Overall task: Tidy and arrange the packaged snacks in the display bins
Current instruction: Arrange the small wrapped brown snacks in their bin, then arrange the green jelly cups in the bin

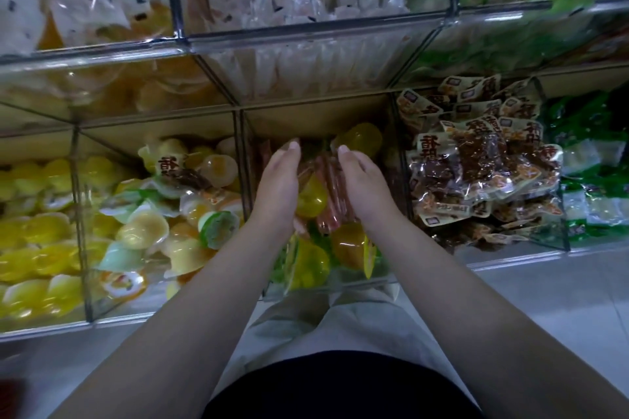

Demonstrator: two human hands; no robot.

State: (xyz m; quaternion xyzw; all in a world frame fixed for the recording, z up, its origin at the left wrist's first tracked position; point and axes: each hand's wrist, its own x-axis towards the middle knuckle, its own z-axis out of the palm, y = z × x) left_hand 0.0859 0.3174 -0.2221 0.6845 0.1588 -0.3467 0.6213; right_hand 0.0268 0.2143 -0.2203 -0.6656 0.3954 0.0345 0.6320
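**Both hands gather sausage sticks over the centre bin**

At lower left, yellow jelly cups [34,235] fill their own bin. Just right of them, a stray brown packet [180,173] lies among mixed jelly cups [146,228], likely misplaced. At centre, the left hand [279,187] and right hand [366,187] face palm to palm, fingers fairly straight. They press the sausage sticks [328,180] and a yellow jelly [311,197] between them above the middle bin [326,286], probably to bundle the sticks. Right of centre, brown packets [476,167] heap in their bin.

Mid bin [239,146] open from above; upper bins [306,54] sit over its rear.
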